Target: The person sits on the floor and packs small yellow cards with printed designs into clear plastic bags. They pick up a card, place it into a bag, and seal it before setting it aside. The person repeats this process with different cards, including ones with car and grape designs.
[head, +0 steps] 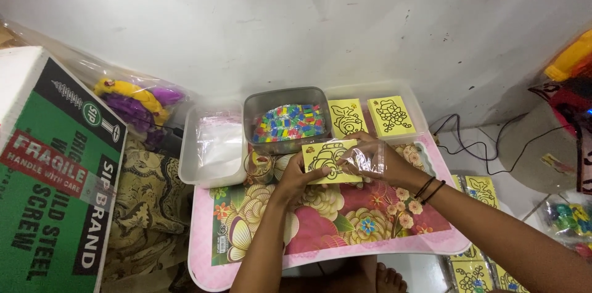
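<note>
My left hand point(297, 176) pinches the left edge of a yellow card point(325, 158) printed with a black line drawing. My right hand point(377, 160) holds a clear plastic sleeve point(364, 158) at the card's right end, with the card partly inside the sleeve. Both hands hover over a small pink table with a floral top point(345, 219).
A grey tub of small colourful pieces point(287, 122), a clear tub of plastic sleeves point(214, 144), a clear tray with two yellow cards point(370, 114) and a small tape roll point(261, 165) sit behind my hands. A green cardboard box point(52, 176) stands left. More cards point(478, 268) lie right.
</note>
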